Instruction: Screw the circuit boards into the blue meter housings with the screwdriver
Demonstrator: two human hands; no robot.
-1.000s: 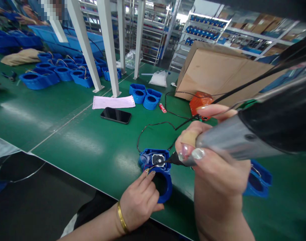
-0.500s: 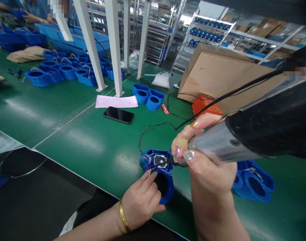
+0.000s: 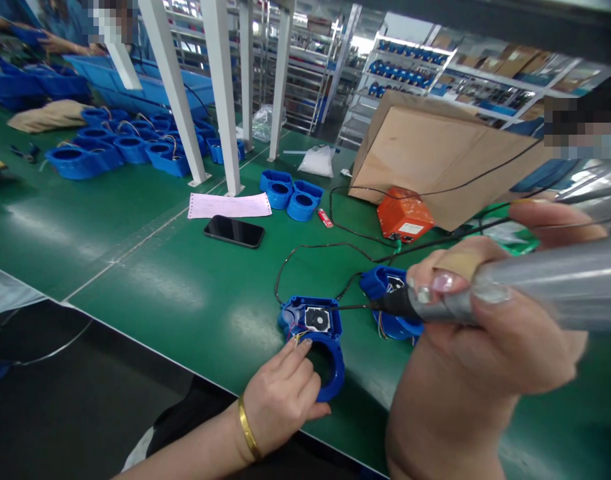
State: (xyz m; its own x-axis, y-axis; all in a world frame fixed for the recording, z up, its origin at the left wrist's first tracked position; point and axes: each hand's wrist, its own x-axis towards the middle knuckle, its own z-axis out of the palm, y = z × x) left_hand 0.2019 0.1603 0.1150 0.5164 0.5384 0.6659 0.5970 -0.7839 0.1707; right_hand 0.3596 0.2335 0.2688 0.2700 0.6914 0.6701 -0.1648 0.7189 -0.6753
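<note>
Item: blue plastic housing (image 3: 321,347) on the green bench (image 3: 150,267). I am pinning it with left hand (image 3: 280,397), fingers curled on its ring; rigid, light, wires fragile. Right hand (image 3: 490,333) is gripping the soldering iron (image 3: 535,283).

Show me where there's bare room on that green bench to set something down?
Bare green bench mat lies left of the blue plastic housing under the left hand, below the black phone. It is crowded around the right hand: black cables, orange box.
</note>
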